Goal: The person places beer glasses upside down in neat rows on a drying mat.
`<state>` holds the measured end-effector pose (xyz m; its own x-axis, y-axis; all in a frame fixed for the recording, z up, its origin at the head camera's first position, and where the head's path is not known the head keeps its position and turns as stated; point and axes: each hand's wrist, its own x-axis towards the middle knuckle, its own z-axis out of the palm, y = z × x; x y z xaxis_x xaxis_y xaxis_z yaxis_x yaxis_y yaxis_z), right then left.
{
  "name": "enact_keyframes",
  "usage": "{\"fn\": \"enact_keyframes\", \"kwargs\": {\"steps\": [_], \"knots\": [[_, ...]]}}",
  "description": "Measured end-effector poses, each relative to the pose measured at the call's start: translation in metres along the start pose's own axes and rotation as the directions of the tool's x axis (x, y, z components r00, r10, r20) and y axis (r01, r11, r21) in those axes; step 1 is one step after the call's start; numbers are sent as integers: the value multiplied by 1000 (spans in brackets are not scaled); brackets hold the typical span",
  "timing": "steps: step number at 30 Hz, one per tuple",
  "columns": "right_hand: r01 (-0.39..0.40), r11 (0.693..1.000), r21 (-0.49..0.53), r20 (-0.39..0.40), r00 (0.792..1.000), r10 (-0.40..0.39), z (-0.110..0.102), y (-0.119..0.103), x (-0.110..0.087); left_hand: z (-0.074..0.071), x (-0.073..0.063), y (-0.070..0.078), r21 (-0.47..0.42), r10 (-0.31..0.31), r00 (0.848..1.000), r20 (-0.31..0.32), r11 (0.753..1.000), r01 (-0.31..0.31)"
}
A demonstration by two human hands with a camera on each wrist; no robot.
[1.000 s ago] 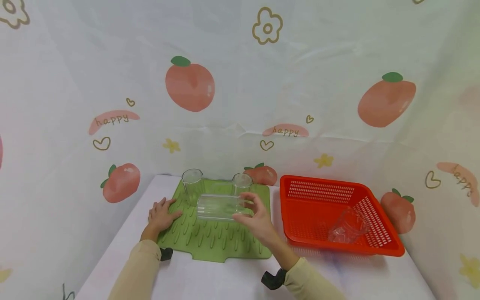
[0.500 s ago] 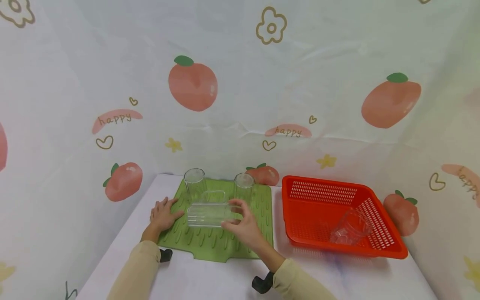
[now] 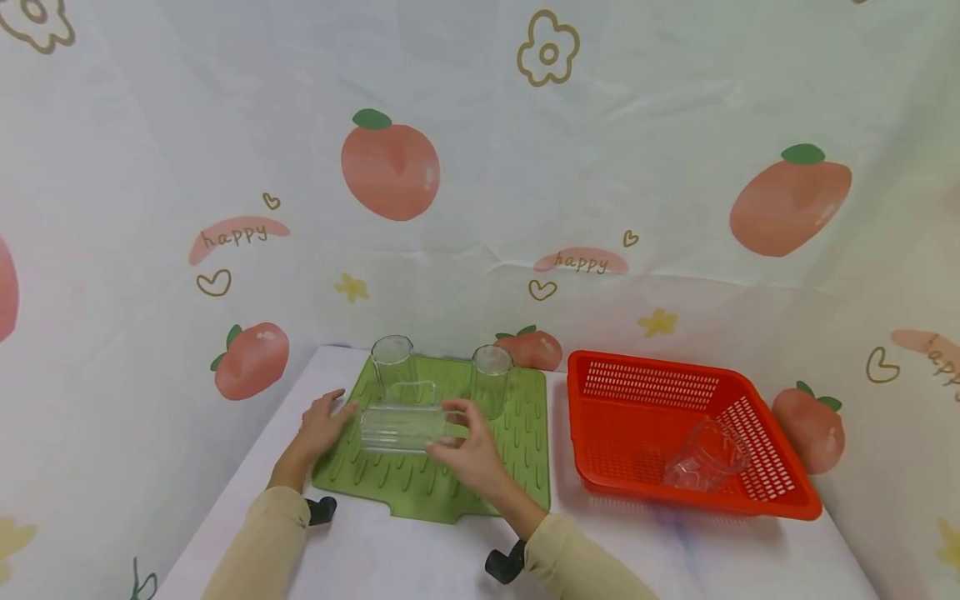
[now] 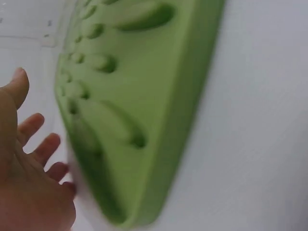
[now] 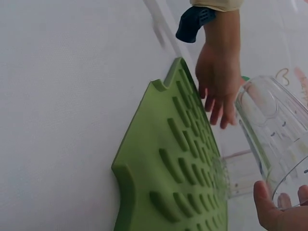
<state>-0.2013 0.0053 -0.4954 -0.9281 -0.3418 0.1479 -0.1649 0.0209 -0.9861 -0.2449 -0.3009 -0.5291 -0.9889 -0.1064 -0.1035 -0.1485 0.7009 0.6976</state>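
My right hand (image 3: 474,457) grips one end of a clear cup (image 3: 401,430), thumb below and fingers above. The cup lies sideways over the green ridged mat (image 3: 517,471), its other end pointing left. A thin loop outline shows along its upper side. In the right wrist view the clear cup (image 5: 284,132) slants past the left hand. My left hand (image 3: 318,429) is at the mat's left edge, thumb close to the cup's far end, holding nothing. The left wrist view shows its fingers (image 4: 47,147) loosely bent beside the mat's edge.
Two clear cups stand upright at the back of the mat: a left cup (image 3: 393,367) and a right cup (image 3: 492,383). A red slotted basket (image 3: 622,482) stands on the right with another clear cup (image 3: 707,458) tilted inside. A printed cloth (image 3: 480,167) hangs behind.
My right hand has carried the clear cup left and slightly toward me, over the mat. My left hand has risen from lying spread on the mat's left edge and turned its thumb upward.
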Motion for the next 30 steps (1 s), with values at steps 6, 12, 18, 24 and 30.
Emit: {"fn": "enact_keyframes", "kwargs": {"steps": [6, 12, 18, 24, 30], "knots": [[0, 1000, 7, -20, 1000, 0, 6, 3, 3, -17, -8, 8, -41, -14, 999, 52, 999, 16], [-7, 1000, 22, -22, 1000, 8, 12, 9, 7, -27, -16, 19, -73, 27, 998, 55, 997, -23], [-14, 1000, 26, -22, 1000, 14, 18, 15, 10, -31, -34, 43, -120, 96, 995, 40, 989, -91], [-19, 999, 45, -9, 1000, 19, 23, 13, 8, -27, -48, 58, -196, 190, 982, 9, 963, -185], [6, 999, 49, -6, 1000, -5, 28, 15, 11, -23, -54, 61, -278, 206, 972, 116, 946, -167]]}}
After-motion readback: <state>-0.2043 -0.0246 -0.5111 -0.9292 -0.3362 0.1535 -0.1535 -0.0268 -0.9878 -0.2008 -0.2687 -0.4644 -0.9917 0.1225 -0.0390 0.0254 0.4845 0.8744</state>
